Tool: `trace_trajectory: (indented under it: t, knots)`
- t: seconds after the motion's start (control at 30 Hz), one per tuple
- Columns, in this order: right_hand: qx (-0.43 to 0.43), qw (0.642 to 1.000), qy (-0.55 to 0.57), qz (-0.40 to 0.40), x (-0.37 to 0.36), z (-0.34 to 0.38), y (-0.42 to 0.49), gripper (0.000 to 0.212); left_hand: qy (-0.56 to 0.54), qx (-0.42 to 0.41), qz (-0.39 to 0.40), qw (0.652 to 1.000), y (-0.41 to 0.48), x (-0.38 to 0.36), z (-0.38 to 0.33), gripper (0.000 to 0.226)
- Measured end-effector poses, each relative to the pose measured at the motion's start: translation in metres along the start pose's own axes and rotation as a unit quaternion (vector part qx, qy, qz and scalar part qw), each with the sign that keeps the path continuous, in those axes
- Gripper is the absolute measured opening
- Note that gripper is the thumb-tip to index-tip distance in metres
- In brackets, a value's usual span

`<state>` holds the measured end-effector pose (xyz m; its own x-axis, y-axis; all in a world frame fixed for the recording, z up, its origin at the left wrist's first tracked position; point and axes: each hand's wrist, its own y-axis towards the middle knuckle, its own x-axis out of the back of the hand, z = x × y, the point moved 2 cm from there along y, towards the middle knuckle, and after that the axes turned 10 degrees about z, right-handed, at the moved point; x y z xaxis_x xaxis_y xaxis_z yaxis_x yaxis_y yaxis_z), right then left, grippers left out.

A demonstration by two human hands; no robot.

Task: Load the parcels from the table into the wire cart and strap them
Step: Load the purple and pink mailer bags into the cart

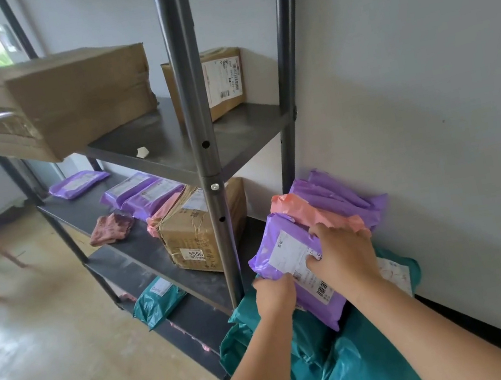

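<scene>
The left hand (pixel 275 295) and the right hand (pixel 341 254) are bare. The left forearm (pixel 255 365) and the right forearm (pixel 431 325) are bare too, up to the lower edge of the view.

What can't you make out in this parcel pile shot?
Head view only.
What the pile rests on: covered by teal plastic mailer bags.
Print on the purple plastic mailer's white label: too small, partly under the right hand.
Markings on the large brown cardboard box: blurred.
</scene>
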<state>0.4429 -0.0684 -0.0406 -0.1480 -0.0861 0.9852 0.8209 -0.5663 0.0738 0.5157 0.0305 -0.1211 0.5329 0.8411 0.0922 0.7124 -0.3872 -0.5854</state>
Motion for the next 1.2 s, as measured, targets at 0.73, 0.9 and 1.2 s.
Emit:
trace_trajectory:
  t: [0.73,0.9,1.2]
  knots:
    - [-0.082,0.955,0.285,-0.006,0.019,-0.014,-0.057,0.019,-0.056,-0.13,-0.097,0.985,-0.044,0.009,0.013,0.03]
    - [-0.179,0.883,0.432,-0.039,0.019,-0.022,-0.091,0.011,-0.065,-0.16,-0.078,0.982,-0.068,0.012,0.025,0.029]
    - [-0.332,0.786,0.506,-0.125,0.007,-0.049,-0.176,0.012,-0.075,-0.145,0.085,0.983,-0.107,-0.02,0.055,0.043]
